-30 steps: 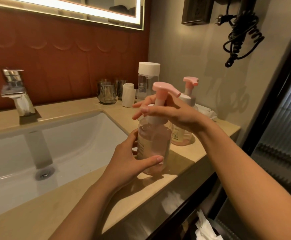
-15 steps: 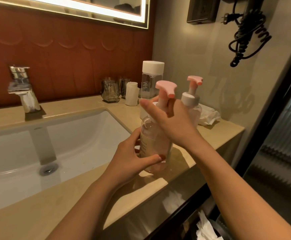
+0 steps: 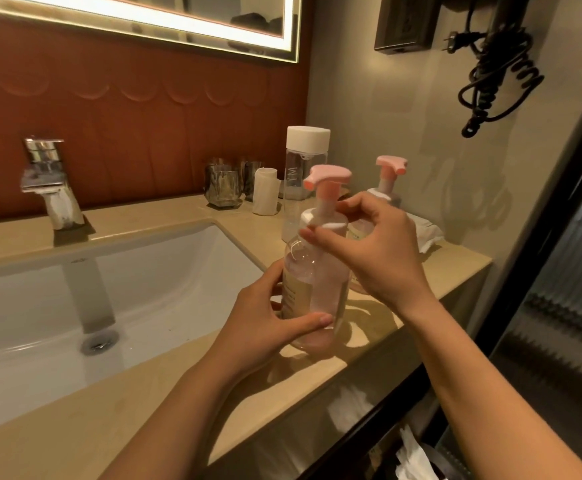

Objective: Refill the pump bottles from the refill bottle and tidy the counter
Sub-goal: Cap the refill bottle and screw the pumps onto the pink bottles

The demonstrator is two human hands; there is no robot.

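Left hand (image 3: 265, 317) grips pump bottle (image 3: 317, 282), right hand (image 3: 376, 258) collar (image 3: 331, 221).

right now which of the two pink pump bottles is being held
The nearer pump bottle: the left hand grips its body, the right hand pinches its white collar. The farther pump bottle stands untouched behind it.

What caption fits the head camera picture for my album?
The left hand holds the pump bottle while the right hand pinches its white collar.
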